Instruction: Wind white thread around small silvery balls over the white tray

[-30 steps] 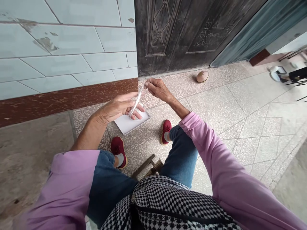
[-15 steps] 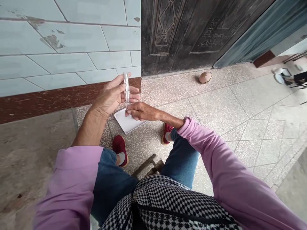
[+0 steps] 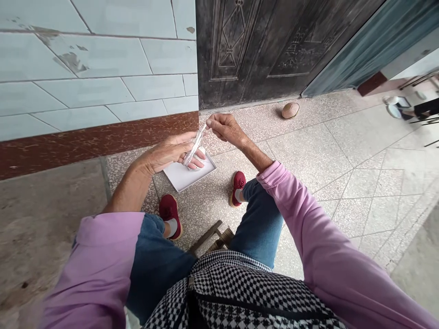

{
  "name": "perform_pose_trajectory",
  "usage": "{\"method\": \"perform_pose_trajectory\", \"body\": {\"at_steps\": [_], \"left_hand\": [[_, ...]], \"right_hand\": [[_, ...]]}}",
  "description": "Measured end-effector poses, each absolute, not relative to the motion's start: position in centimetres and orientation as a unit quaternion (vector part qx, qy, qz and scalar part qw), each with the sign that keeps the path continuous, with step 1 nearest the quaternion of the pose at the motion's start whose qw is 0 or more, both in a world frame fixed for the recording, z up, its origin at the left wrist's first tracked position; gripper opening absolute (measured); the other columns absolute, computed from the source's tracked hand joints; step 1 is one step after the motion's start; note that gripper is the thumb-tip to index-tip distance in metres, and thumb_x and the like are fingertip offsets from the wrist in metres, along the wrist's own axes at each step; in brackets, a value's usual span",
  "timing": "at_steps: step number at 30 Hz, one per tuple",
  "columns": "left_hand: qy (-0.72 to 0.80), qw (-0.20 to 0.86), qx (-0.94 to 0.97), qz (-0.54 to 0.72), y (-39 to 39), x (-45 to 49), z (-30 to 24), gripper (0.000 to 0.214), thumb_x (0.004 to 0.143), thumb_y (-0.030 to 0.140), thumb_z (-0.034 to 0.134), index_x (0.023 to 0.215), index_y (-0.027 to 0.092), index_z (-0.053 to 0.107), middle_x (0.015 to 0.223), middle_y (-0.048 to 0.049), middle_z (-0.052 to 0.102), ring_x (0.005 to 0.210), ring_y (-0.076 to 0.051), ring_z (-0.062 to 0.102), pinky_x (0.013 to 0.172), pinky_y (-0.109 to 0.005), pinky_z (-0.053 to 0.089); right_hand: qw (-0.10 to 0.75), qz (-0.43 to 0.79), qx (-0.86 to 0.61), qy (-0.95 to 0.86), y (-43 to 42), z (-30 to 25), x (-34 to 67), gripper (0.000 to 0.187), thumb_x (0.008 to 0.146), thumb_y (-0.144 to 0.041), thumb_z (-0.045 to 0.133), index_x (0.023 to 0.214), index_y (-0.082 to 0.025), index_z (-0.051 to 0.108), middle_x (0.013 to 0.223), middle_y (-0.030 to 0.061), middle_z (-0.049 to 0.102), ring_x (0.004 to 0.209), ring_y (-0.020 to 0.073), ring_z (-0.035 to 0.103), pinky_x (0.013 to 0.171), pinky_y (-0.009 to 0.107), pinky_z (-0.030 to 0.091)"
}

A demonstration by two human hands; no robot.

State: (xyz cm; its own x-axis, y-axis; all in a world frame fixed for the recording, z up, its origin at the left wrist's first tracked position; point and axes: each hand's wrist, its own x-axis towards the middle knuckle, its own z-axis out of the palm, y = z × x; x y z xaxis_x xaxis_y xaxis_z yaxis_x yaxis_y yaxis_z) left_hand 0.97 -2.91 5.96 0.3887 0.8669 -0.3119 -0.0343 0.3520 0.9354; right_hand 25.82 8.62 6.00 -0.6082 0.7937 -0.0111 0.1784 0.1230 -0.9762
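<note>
The person's left hand (image 3: 168,153) is cradling a narrow, translucent plastic strip (image 3: 195,147), with its slightly spread fingers (image 3: 195,166) curling loosely against the strip's lower part. The right hand (image 3: 228,129) is pinching the strip's upper end, its fingers (image 3: 214,119) clamped together on it. The strip is being held in the air above a flat, white rectangular card (image 3: 185,178) lying on the speckled grey terrazzo floor (image 3: 302,151), touching neither surface, and a red canvas shoe (image 3: 238,185) is resting just beside the card.
</note>
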Motion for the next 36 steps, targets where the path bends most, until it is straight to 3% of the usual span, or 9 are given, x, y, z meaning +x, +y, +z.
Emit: {"method": "perform_pose_trajectory", "body": {"at_steps": [4,8,13,16,20,22,26,30,36], "left_hand": [[0.392,0.724,0.455,0.340,-3.1,1.1,6.2,0.092,0.119,0.044,0.089,0.200,0.014,0.056,0.118,-0.0221,0.096,0.095,-0.038,0.099,0.080,-0.041,0.076],[0.373,0.695,0.418,0.450,-2.3,0.7,6.4,0.094,0.117,0.039,0.088,0.201,0.014,0.053,0.121,-0.0172,0.096,0.094,-0.032,0.096,0.078,-0.036,0.074],[0.410,0.602,0.409,0.550,-0.9,-1.2,6.5,0.094,0.116,0.045,0.087,0.200,0.019,0.051,0.132,-0.0142,0.097,0.119,-0.035,0.096,0.094,-0.041,0.074],[0.437,0.576,0.410,0.556,-0.7,-1.8,6.7,0.098,0.114,0.047,0.090,0.201,0.027,0.048,0.136,-0.0093,0.098,0.133,-0.038,0.093,0.107,-0.047,0.073],[0.482,0.554,0.412,0.540,-1.1,-1.0,7.0,0.085,0.122,0.039,0.081,0.200,0.024,0.051,0.130,-0.0093,0.098,0.115,-0.033,0.093,0.107,-0.049,0.073],[0.519,0.537,0.428,0.509,-1.2,-0.2,7.0,0.076,0.126,0.032,0.074,0.198,0.018,0.055,0.120,-0.0102,0.097,0.102,-0.029,0.091,0.101,-0.046,0.073],[0.567,0.528,0.475,0.416,-1.6,1.0,6.5,0.063,0.123,0.018,0.073,0.185,0.010,0.067,0.110,-0.0108,0.095,0.091,-0.024,0.087,0.090,-0.038,0.073],[0.517,0.623,0.485,0.331,-2.3,1.4,6.1,0.060,0.125,0.025,0.079,0.183,0.009,0.069,0.104,-0.0136,0.095,0.088,-0.027,0.094,0.078,-0.033,0.074],[0.409,0.702,0.499,0.302,-3.2,1.5,6.8,0.084,0.120,0.040,0.088,0.196,0.014,0.061,0.110,-0.0188,0.096,0.096,-0.037,0.100,0.082,-0.040,0.079]], "right_hand": [[0.289,0.551,-0.364,-0.692,9.6,4.2,25.9,0.069,0.129,-0.079,0.080,0.090,-0.027,0.056,0.067,-0.0107,0.042,0.064,0.0119,0.034,0.056,0.028,0.025],[0.262,0.551,-0.354,-0.709,8.5,2.9,24.2,0.060,0.141,-0.061,0.066,0.095,-0.024,0.058,0.071,-0.0102,0.044,0.068,0.0107,0.037,0.062,0.026,0.030],[0.209,0.556,-0.302,-0.746,5.3,4.2,22.1,0.057,0.135,-0.065,0.079,0.100,-0.024,0.060,0.074,-0.0087,0.047,0.070,0.0141,0.045,0.065,0.028,0.035],[0.165,0.534,-0.300,-0.773,3.1,5.9,21.9,0.041,0.136,-0.040,0.077,0.100,-0.023,0.067,0.076,-0.0054,0.055,0.076,0.0169,0.055,0.075,0.030,0.044],[0.081,0.528,-0.222,-0.816,0.5,7.2,22.4,0.037,0.131,-0.009,0.068,0.096,-0.022,0.069,0.082,-0.0026,0.066,0.082,0.0173,0.063,0.089,0.030,0.050],[0.072,0.555,-0.171,-0.811,0.1,7.3,22.8,0.032,0.134,-0.011,0.066,0.104,-0.019,0.073,0.085,-0.0030,0.066,0.082,0.0165,0.063,0.088,0.029,0.051],[0.180,0.577,-0.183,-0.775,2.2,6.9,23.7,0.033,0.136,-0.030,0.074,0.106,-0.017,0.075,0.090,-0.0021,0.060,0.082,0.0155,0.056,0.078,0.026,0.048],[0.301,0.540,-0.262,-0.741,7.1,6.5,25.6,0.055,0.134,-0.063,0.081,0.101,-0.021,0.068,0.080,-0.0048,0.051,0.075,0.0150,0.045,0.066,0.024,0.042],[0.329,0.555,-0.342,-0.683,12.2,4.3,27.8,0.058,0.140,-0.066,0.067,0.100,-0.025,0.059,0.069,-0.0119,0.033,0.062,0.0123,0.024,0.056,0.021,0.028]]}}
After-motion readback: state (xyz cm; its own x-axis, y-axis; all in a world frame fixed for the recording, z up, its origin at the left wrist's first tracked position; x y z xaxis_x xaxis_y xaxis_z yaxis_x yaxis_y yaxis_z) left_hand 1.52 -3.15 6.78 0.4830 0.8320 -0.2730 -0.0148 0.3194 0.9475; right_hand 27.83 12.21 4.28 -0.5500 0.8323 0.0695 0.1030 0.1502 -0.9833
